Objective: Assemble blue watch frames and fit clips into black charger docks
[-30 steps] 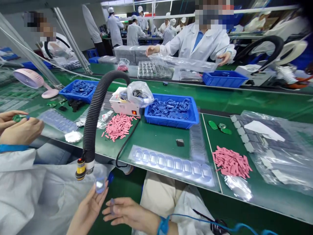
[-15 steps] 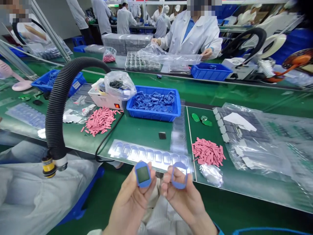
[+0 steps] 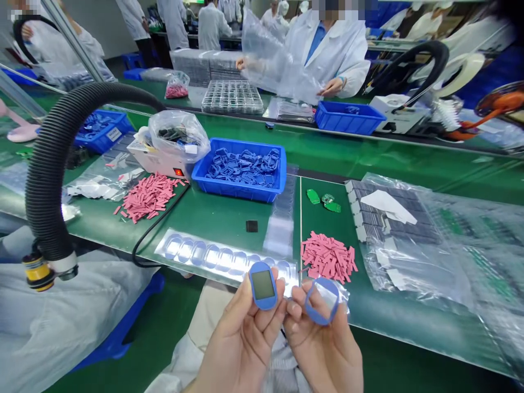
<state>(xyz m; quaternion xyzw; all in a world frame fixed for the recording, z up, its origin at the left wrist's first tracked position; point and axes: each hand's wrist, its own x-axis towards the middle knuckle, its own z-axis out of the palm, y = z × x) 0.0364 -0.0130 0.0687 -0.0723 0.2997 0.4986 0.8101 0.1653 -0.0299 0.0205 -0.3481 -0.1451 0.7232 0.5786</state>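
In my left hand (image 3: 248, 333) I pinch a small blue oval casing with a grey display (image 3: 263, 285), its screen turned up toward me. My right hand (image 3: 323, 341) holds a thin blue oval frame (image 3: 308, 305) by its sides; its middle is see-through, and fingers show behind it. Both hands are close together in front of the bench edge, the two pieces apart. Just beyond them lies a clear plastic tray with oval pockets (image 3: 199, 253). A pile of pink strips (image 3: 327, 256) lies past my right hand.
A blue bin (image 3: 239, 191) of blue plastic parts stands mid-bench. Left are another pink pile (image 3: 149, 197) and a black flexible hose (image 3: 47, 153). A small dark square (image 3: 251, 226), green boards (image 3: 313, 196) and bagged grey parts (image 3: 393, 218) lie around. A co-worker (image 3: 331, 54) handles a plastic sheet opposite.
The view has shifted right. Both hands and their pieces sit further right in the picture, and the display casing is turned more squarely toward me. The co-worker has raised the plastic sheet.
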